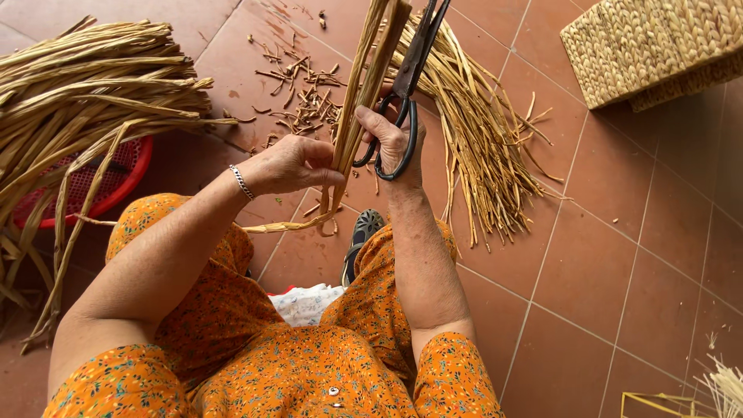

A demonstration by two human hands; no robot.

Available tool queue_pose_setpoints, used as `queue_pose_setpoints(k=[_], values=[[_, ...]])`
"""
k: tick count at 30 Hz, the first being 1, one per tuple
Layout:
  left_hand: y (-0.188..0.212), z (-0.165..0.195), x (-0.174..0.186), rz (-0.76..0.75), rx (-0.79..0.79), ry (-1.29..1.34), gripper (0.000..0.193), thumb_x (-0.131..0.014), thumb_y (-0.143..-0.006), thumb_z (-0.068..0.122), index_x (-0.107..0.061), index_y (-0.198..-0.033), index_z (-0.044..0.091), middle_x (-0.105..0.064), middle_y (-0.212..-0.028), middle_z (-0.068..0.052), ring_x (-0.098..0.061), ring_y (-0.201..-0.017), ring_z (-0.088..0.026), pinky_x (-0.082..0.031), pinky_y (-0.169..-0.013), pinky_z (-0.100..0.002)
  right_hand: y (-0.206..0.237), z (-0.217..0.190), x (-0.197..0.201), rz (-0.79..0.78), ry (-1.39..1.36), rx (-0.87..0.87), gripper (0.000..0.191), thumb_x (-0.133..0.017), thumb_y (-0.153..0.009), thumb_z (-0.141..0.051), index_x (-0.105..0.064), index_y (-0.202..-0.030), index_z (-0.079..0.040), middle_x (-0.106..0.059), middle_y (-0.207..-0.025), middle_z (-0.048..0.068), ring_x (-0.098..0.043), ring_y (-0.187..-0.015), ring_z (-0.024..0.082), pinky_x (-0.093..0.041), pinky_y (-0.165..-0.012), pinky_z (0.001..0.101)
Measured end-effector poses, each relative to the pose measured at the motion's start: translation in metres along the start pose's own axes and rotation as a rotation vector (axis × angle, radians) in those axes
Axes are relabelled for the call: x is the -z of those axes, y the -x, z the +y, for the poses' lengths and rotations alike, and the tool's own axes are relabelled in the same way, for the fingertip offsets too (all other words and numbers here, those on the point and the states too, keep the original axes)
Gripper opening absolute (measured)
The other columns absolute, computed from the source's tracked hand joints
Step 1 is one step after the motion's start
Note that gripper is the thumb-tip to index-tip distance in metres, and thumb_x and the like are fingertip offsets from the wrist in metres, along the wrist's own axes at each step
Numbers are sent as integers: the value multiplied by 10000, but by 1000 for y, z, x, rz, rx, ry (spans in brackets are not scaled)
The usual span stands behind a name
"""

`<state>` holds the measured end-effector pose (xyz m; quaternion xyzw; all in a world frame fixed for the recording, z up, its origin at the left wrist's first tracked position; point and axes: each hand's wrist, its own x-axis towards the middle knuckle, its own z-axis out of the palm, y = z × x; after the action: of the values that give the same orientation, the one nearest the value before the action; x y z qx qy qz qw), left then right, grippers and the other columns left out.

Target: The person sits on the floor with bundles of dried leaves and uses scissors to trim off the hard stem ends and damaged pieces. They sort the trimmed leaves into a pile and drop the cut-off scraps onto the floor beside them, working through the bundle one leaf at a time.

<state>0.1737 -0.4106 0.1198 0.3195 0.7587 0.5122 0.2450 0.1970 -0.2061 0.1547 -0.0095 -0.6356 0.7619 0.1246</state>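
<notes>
Left hand (290, 164) pinches my dried reed stalks (364, 85) upright; right hand (395, 139) is clamped on black scissors (406, 85) just beside them, above the tiled floor (604, 255).

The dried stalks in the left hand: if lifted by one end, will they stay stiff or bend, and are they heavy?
The stalks probably stay fairly stiff: they rise straight above the left hand. Their thin lower ends curl, so those likely flop. They look dry and light.
</notes>
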Motion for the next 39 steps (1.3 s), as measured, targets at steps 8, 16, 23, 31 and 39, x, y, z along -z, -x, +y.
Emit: queue_pose_setpoints(k=[8, 16, 23, 31, 39], values=[[4, -7, 7, -3, -75, -305, 225, -797, -825, 283, -799, -1010, 155, -771, -836, -72, -737, -734, -198, -577, -691, -358, -10, 19, -9, -105, 123, 12, 292, -827, -866, -21, -654, -1102, -21, -699, -826, 36, -618, -612, 93, -520, -544, 250], [7, -9, 23, -224, 145, -398, 411, -754, -855, 553, -790, -972, 162, -802, -911, -39, -759, -791, -192, -589, -729, -350, -1, 26, -18, -210, 198, 38, 282, -789, -861, -13, -671, -1118, -16, -759, -950, 41, -723, -825, 123, -618, -749, 284], [-4, -27, 45, 510, -217, 624, 502, -697, -1043, 284, -478, -1431, 54, -696, -1198, -77, -667, -1040, -143, -564, -810, -305, 21, 34, -36, -308, 275, -41, 391, -847, -845, -43, -636, -1173, -11, -737, -979, 51, -704, -848, 118, -604, -754, 270], [-14, -28, 26, 545, -111, 897, 243, -597, -1041, 255, -528, -1191, 78, -706, -986, -43, -741, -824, -107, -678, -756, -308, 32, 48, -44, -247, 291, -107, 441, -804, -875, -256, -613, -1202, -30, -714, -943, 40, -710, -795, 92, -614, -666, 253], [-7, -32, 45, 731, -170, 873, 211, -720, -1020, 194, -588, -1132, 73, -659, -892, 5, -632, -679, -65, -557, -586, -236, 33, 57, -32, -392, 467, 5, 684, -520, -1036, -624, -581, -1356, -22, -548, -859, -36, -499, -755, 37, -438, -660, 208]])
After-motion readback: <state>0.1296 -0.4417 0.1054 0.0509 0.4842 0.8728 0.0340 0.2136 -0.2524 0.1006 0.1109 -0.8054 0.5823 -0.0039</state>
